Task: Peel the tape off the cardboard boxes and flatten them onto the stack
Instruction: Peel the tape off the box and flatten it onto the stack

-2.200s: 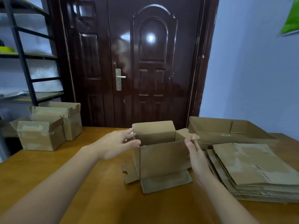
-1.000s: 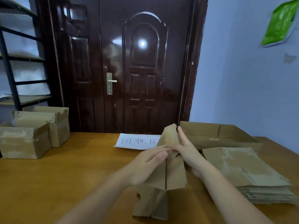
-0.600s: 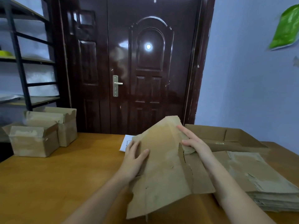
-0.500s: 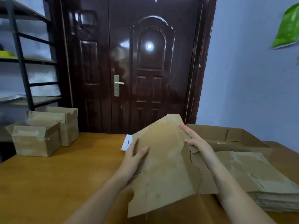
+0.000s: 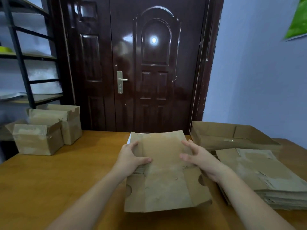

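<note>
Head view, both hands gripping flattened, scuffed cardboard box (image 5: 166,176)

Ahead of you, beyond the far edge of the wooden desk (image 5: 49,176), stands a dark brown door (image 5: 149,63) with a silver handle (image 5: 121,81). Off the desk's left edge you see a black metal shelf rack (image 5: 25,72). A green sheet (image 5: 298,20) hangs on the pale blue wall (image 5: 257,80) at your right.
</note>
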`<state>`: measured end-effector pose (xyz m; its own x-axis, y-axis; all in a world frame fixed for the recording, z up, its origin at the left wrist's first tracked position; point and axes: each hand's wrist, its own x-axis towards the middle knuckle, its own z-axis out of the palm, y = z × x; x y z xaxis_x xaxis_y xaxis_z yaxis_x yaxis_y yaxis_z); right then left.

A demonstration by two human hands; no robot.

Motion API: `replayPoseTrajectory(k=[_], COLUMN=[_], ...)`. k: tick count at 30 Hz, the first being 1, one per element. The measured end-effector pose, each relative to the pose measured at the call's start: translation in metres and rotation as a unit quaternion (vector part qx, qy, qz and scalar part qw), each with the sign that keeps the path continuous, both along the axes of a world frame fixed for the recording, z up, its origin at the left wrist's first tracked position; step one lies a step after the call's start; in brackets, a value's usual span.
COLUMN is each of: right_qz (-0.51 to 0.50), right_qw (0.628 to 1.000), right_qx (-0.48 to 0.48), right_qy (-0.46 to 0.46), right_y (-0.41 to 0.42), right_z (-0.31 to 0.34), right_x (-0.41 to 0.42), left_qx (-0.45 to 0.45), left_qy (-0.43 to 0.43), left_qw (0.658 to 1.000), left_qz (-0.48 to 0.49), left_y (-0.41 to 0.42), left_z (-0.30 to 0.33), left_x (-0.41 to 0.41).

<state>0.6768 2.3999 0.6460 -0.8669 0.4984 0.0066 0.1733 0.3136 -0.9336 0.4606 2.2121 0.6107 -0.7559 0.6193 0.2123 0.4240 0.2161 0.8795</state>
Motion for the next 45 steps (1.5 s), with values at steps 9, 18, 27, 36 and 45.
replayPoseTrajectory(k=[9,18,27,36,45], right_qz=[0.039,0.067,0.079,0.039,0.1], right_qw=[0.946,0.884,0.857,0.839,0.882], right_qx=[0.262,0.373,0.428,0.471,0.405], right_qy=[-0.189,-0.274,-0.276,-0.269,-0.22], right_y=[-0.011,0.012,0.008,-0.007,-0.013], right_z=[-0.057,-0.087,-0.095,-0.097,-0.072], right_x=[-0.018,-0.011,-0.005,-0.004,-0.036], left_qx=[-0.2,-0.415,-0.476,-0.475,-0.48], left_qy=[0.115,0.285,0.348,0.259,0.235], left_qw=[0.972,0.863,0.802,0.827,0.79], left_qz=[-0.042,-0.043,-0.094,-0.153,-0.301], left_y=[0.002,-0.002,-0.007,-0.013,-0.04], left_z=[-0.053,-0.058,-0.044,-0.043,-0.017], left_x=[-0.005,0.009,0.037,0.069,0.02])
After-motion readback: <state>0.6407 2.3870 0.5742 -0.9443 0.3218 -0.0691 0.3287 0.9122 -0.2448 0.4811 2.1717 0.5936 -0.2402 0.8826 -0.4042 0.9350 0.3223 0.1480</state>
